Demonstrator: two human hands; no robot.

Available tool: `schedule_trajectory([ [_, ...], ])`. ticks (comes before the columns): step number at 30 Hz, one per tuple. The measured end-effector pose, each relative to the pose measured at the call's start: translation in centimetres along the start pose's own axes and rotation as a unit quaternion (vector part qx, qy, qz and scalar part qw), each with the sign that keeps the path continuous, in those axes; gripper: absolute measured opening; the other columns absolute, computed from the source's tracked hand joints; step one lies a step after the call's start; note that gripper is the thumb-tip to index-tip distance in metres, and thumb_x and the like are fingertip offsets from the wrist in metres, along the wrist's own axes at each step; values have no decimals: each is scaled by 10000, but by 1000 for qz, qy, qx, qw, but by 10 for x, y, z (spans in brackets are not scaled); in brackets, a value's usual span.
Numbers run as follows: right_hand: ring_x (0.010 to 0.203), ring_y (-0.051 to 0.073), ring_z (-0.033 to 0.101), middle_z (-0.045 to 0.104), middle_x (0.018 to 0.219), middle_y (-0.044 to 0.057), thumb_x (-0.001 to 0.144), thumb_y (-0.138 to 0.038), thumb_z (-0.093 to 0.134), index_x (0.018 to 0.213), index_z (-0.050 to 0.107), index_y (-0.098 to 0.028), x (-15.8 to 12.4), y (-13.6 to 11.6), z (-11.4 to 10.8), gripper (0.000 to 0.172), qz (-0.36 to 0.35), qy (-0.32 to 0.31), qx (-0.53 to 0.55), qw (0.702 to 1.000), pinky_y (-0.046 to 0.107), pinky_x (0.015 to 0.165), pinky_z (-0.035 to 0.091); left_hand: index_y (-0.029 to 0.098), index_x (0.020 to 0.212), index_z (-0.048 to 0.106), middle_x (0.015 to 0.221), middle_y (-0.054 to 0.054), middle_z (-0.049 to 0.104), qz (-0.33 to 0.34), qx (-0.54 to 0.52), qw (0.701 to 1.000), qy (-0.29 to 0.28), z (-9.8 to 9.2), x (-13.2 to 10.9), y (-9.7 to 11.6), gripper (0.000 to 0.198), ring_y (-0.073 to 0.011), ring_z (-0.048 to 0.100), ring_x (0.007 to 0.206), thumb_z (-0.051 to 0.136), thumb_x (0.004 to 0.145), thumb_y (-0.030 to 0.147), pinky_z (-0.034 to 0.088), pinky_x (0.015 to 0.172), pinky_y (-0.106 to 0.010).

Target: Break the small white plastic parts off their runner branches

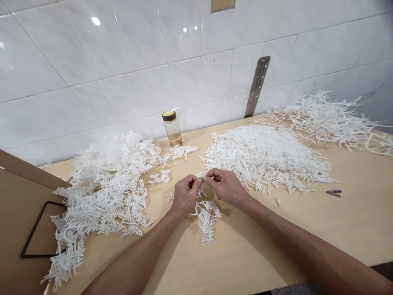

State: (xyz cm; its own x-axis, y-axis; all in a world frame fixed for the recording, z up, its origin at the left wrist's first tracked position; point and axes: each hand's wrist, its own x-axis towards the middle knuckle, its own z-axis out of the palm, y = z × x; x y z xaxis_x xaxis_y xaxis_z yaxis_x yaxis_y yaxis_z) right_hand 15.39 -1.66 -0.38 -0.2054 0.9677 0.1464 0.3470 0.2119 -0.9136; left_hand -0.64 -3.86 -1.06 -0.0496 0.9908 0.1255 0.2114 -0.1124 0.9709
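Observation:
My left hand (186, 193) and my right hand (225, 186) meet above the middle of the table, both pinched closed. Between their fingertips is a white branching plastic strand (206, 221), whose feathery end hangs down toward the tabletop. The exact spot they pinch is partly covered by the fingers. Just beyond the hands lie small loose white pieces (160, 176). To the right spreads a broad heap of short white sprigs (267, 153). A tall tangled pile of white strands (107, 184) rises on the left.
A drink bottle (172, 130) with a dark lid stands by the tiled wall. Longer white stems (331, 119) lie at the back right. Small metal snips (334, 192) rest on the right. A brown board (24, 221) borders the left; a metal bracket (258, 86) is on the wall.

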Motion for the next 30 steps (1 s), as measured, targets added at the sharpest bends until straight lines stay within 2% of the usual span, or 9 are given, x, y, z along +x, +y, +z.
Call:
schedule_trajectory([
  [5,542,144,564,652,635,0,835,-404,587,823,695,-203,1,3,2,229,-34,21,-58,998,256,521,442,160,690,630,577,29,513,-16,-10,1000,-1,0,0,0,349,-105,425,544,647,807,488,343,526,-230],
  [9,596,155,585,684,682,17,817,-361,593,779,709,-204,2,2,1,198,-51,44,-95,993,276,586,455,154,725,656,553,43,458,-24,-4,1000,-16,-2,0,-1,374,-96,377,519,608,842,506,308,506,-230],
  [15,569,147,570,652,642,15,809,-296,571,754,689,-197,-1,-3,3,163,-18,56,-88,994,262,549,432,171,677,593,524,51,411,-10,32,999,-25,-2,-1,1,345,-97,344,503,593,856,465,282,495,-235],
  [23,622,124,565,664,790,24,839,-207,537,795,631,-191,-2,6,6,105,-113,70,-120,984,250,592,442,172,633,555,559,41,406,31,80,996,21,3,0,-1,318,-103,349,544,578,856,398,300,525,-233],
  [30,578,113,553,648,720,1,806,-165,555,757,615,-193,-1,4,10,82,-103,70,-116,985,230,549,422,170,644,536,565,44,402,35,93,995,15,4,1,-4,313,-99,349,547,552,878,377,300,529,-223],
])
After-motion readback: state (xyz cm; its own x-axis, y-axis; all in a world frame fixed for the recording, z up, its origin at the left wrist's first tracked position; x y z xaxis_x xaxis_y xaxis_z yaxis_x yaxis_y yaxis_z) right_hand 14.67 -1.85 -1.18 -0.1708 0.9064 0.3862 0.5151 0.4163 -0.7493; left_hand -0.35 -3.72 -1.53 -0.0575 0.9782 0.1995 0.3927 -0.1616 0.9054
